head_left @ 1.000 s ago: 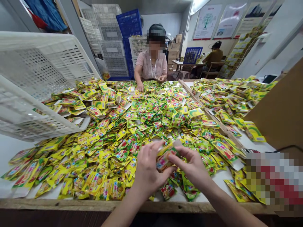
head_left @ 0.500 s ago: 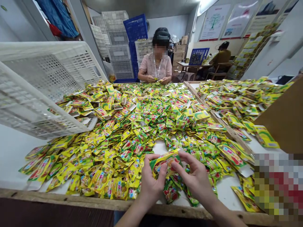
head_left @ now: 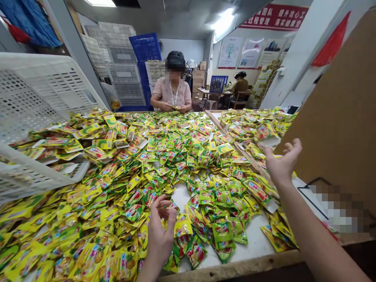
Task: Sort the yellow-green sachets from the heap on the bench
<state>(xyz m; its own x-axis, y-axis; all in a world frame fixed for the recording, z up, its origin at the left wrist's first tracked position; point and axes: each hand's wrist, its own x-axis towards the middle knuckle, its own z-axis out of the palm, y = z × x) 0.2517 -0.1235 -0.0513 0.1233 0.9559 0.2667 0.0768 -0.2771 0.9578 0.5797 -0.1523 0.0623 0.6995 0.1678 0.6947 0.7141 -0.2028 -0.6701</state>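
Note:
My left hand (head_left: 161,229) is over the near part of a heap of small sachets, its fingers loosely curled and apart, with nothing visibly gripped. Green-and-red sachets (head_left: 196,251) and yellow pineapple-print sachets (head_left: 125,264) lie around it. Farther right, my right hand (head_left: 282,162) is raised near the wooden divider, palm up and fingers spread. Just beyond its fingertips is a small yellow-and-green box (head_left: 266,133) with a pale open flap, slightly blurred and apart from the hand.
A white plastic crate (head_left: 44,98) lies tipped at the left, boxes spilling from it. The wooden divider (head_left: 219,124) splits the table; more boxes lie beyond it. A large cardboard sheet (head_left: 335,129) stands at right. Across the table sits a co-worker (head_left: 173,88) handling a small packet.
The small box was held in both hands. Now my hands are apart: the right has swung up and right and let the box go; the left stays low. The view has turned right.

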